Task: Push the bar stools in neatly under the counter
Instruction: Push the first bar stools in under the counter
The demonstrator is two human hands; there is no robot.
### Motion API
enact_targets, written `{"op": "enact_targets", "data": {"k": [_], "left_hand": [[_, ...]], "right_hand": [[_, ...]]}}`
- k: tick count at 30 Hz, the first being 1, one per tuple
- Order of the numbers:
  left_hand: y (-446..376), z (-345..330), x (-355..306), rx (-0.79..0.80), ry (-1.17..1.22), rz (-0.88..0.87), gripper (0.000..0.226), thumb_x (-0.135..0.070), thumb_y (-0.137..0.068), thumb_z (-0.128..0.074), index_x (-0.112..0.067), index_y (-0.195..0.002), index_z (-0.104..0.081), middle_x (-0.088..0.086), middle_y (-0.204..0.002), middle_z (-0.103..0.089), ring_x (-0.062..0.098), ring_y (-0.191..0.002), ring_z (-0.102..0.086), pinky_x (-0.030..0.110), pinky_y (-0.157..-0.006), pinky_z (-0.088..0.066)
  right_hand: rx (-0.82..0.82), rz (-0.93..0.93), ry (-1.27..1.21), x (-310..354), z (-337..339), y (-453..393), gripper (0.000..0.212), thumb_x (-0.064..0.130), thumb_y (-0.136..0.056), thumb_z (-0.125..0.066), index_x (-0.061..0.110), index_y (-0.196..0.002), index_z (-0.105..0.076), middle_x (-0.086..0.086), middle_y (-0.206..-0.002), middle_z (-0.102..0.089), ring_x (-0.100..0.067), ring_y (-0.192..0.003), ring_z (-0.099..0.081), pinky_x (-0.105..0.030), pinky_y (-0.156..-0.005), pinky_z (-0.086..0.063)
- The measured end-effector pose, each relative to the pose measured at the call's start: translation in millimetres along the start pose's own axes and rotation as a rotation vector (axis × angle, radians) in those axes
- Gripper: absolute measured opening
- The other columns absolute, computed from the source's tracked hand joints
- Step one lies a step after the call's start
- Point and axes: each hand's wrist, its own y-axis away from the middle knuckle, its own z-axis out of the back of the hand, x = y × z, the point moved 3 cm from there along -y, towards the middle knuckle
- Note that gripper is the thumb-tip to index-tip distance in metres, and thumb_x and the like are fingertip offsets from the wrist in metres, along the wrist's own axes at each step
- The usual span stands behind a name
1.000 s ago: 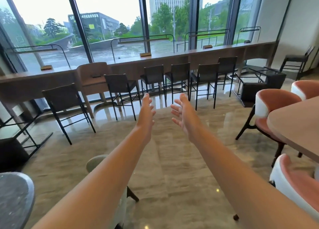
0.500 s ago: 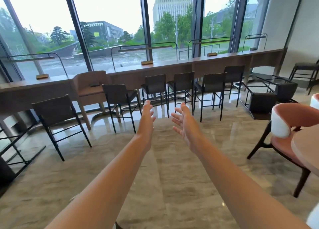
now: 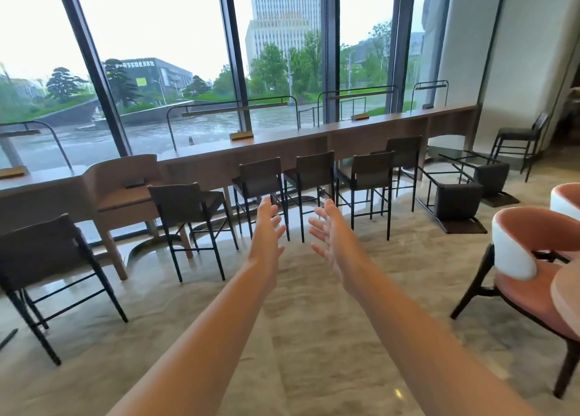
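- Since each of the bar stools [image 3: 314, 180] stands on thin dark metal legs under a small seat and low backrest, I judge them light and stiff, easy to slide on the glossy floor [image 3: 298, 337] yet prone to tip if shoved high.
- They stand in a loose row along the long wooden desk [image 3: 282, 139] by the windows, several pulled out and turned; two more lie toppled on the floor at the right end [image 3: 455, 196].
- Best hold, in my judgement: the top edge of the backrest, one hand at each corner, pushing low and level.
- Left hand [image 3: 266, 227] and right hand [image 3: 329, 230] reach forward, palms facing, fingers [image 3: 317, 227] spread and relaxed, gripping nothing, well short of any stool.
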Motion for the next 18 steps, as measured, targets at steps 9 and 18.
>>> {"op": "enact_targets", "data": {"k": [9,18], "left_hand": [[-131,-4,5,-0.037,-0.015,-0.008,0.065,-0.065,-0.102,-0.029,-0.026,-0.153,-0.039,0.005,-0.160,-0.039,0.024,-0.143,-0.042,0.051,-0.119,-0.029],[-258,17,-7,-0.191,-0.094,-0.056,0.065,-0.063,-0.103,-0.027,-0.027,-0.156,-0.034,0.004,-0.163,-0.034,0.024,-0.146,-0.038,0.051,-0.122,-0.025]], "right_hand": [[0.043,0.007,-0.041,-1,6,-132,0.065,0.055,-0.104,-0.027,0.017,-0.156,-0.030,-0.008,-0.157,-0.039,-0.022,-0.144,-0.039,-0.043,-0.119,-0.032],[0.195,-0.032,-0.105,-13,-27,-286,0.066,0.057,-0.103,-0.028,0.018,-0.156,-0.029,-0.008,-0.157,-0.040,-0.023,-0.143,-0.039,-0.042,-0.117,-0.032]]}}
